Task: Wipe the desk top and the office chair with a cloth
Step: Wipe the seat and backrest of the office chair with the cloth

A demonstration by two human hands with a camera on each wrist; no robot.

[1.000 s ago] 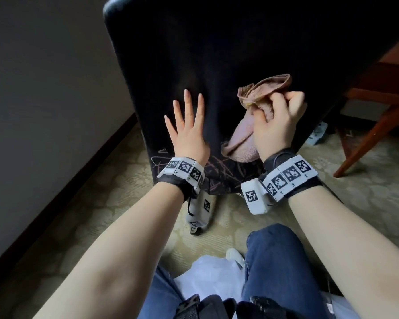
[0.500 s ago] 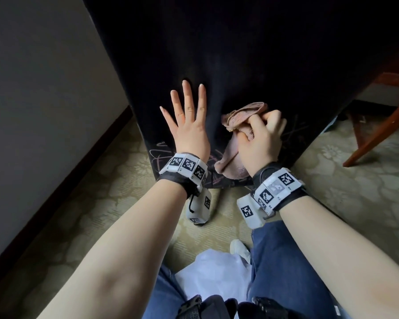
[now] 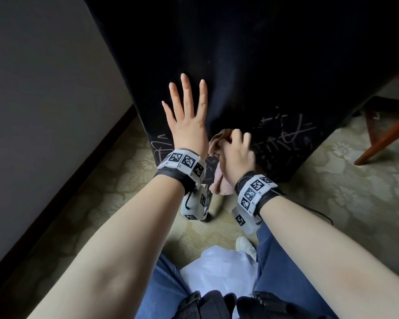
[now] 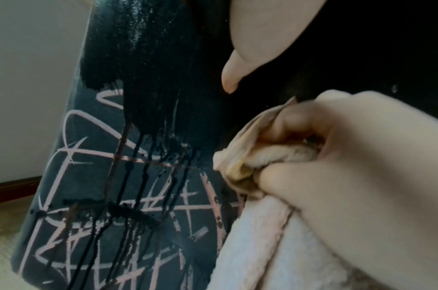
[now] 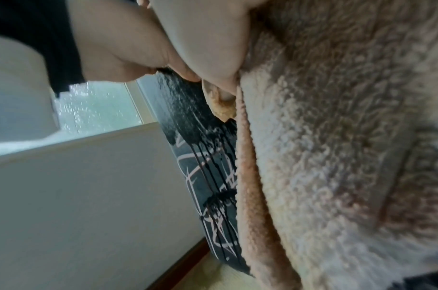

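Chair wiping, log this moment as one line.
left hand flat on chair back | right hand grips cloth | wiping low

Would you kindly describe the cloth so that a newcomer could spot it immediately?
Find the big black chair back that fills the upper head view. Near its lower edge, over pale scribbled lines, the right hand grips a bunched cloth. It is the only soft, fluffy pinkish thing there.

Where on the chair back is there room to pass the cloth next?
Free: the dark chair back above the right hand and right of the left hand, plus the scribbled patch further right. Crowded: the lower middle, where the bunched cloth sits between both wrists.
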